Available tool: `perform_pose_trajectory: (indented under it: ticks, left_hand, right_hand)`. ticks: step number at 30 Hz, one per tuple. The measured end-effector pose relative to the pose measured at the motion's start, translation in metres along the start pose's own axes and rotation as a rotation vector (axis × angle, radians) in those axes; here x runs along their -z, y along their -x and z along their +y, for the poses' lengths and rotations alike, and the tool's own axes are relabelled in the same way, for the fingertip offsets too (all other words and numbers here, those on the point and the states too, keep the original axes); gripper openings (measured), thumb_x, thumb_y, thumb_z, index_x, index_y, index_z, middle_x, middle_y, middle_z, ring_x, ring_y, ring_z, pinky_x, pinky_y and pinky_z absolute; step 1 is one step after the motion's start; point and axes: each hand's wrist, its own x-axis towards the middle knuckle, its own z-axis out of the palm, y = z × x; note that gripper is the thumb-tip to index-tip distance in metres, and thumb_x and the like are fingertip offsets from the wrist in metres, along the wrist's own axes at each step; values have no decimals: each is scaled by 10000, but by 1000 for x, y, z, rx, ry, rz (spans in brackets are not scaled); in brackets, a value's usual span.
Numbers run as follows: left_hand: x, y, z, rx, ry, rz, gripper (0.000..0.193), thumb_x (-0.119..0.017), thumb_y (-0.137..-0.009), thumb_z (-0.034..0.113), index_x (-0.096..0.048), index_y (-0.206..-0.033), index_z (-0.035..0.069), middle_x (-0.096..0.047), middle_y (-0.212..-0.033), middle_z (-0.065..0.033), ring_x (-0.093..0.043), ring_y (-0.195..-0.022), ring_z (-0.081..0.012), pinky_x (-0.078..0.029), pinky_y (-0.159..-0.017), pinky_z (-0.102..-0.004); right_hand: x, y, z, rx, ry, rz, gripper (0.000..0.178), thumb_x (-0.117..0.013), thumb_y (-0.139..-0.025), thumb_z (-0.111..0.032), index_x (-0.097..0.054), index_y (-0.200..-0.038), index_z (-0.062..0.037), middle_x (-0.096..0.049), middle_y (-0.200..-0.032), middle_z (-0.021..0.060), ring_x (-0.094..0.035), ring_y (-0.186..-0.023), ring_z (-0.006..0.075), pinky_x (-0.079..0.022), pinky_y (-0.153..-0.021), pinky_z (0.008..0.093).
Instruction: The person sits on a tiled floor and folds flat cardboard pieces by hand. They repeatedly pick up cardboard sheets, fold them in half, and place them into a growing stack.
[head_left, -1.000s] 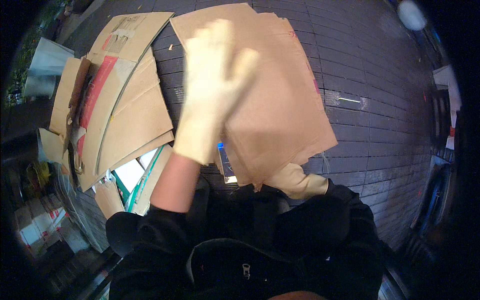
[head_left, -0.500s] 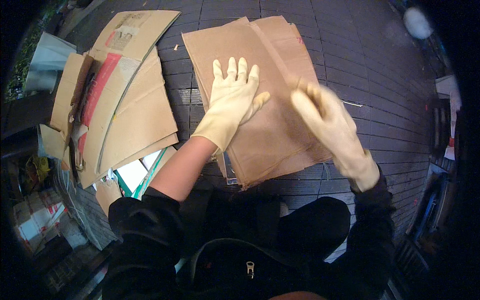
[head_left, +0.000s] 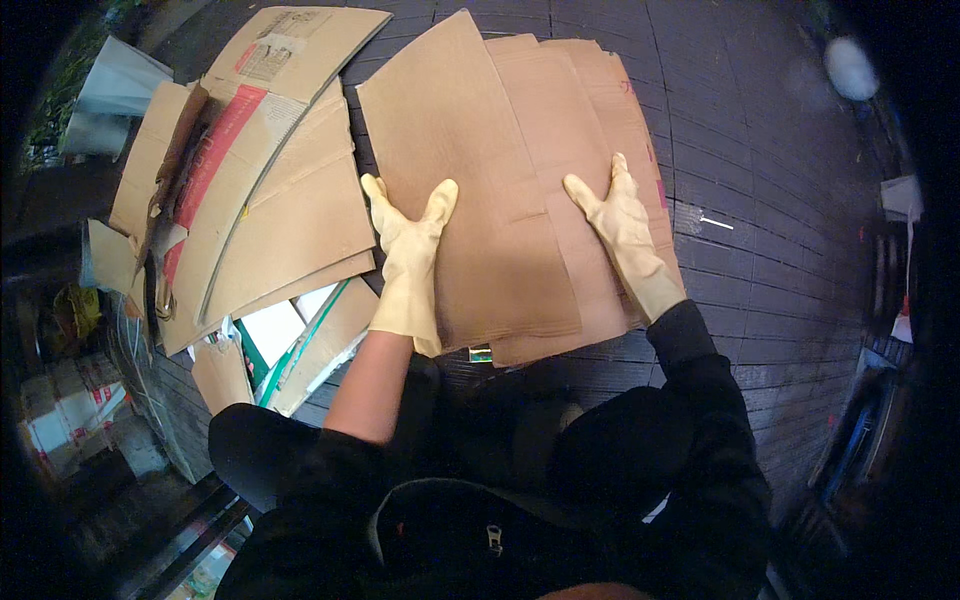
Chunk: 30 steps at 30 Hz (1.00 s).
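Observation:
Several flat brown cardboard sheets (head_left: 480, 150) lie overlapping in a fanned pile in front of me. Both my hands wear pale yellow rubber gloves. At the left edge of the top sheet, my left hand (head_left: 408, 250) has its thumb on the surface and its fingers curled at the rim. On the right side of the pile is my right hand (head_left: 630, 235), its thumb on a sheet and its fingers by that sheet's right edge. The undersides of the sheets are hidden, so fingers beneath them do not show.
To the left leans a second heap of cardboard (head_left: 290, 190), one piece with a red band (head_left: 215, 165). White and green pieces (head_left: 272, 335) stick out below it. A thin white strip (head_left: 717, 222) lies on the dark tiled floor (head_left: 760, 270) at the right.
My left hand has slid from flat on the pile to its left edge. My right hand has come down onto the right side. The sheets are now fanned wider, the top one further left.

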Motion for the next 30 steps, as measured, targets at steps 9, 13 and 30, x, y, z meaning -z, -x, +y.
perform_pose_trajectory:
  ticks: [9,13,30]
  left_hand:
    - [19,1,88,17,538,-445,1171,-1003,-849,110,-257,-1749,43,-613,-1566,-254,-695,-1325,-376,-624,-1094,-512]
    - [-15,-2,123,-50,616,-563,857,-987,-855,42,-514,-1565,-38,-731,-1366,-230,-755,-1215,-349,-680,-989,-469]
    - [-75,-28,-26,302,-59,-359,1172,-1049,-774,465,-438,-1658,-2,-669,-1525,-297,-745,-1278,-440,-616,-1075,-509]
  right_hand:
    - [16,-15,33,24,-123,29,993,-862,-992,-454,-398,-1740,6,-491,-1751,241,-509,-1604,369,-422,-1317,435]
    - [59,-2,26,-93,-554,127,875,-858,-1022,-412,-476,-1721,-51,-645,-1614,197,-633,-1463,309,-523,-1203,399]
    - [62,-14,-21,916,354,329,839,-876,-966,-425,-563,-1588,43,-541,-1605,398,-549,-1494,547,-470,-1254,565]
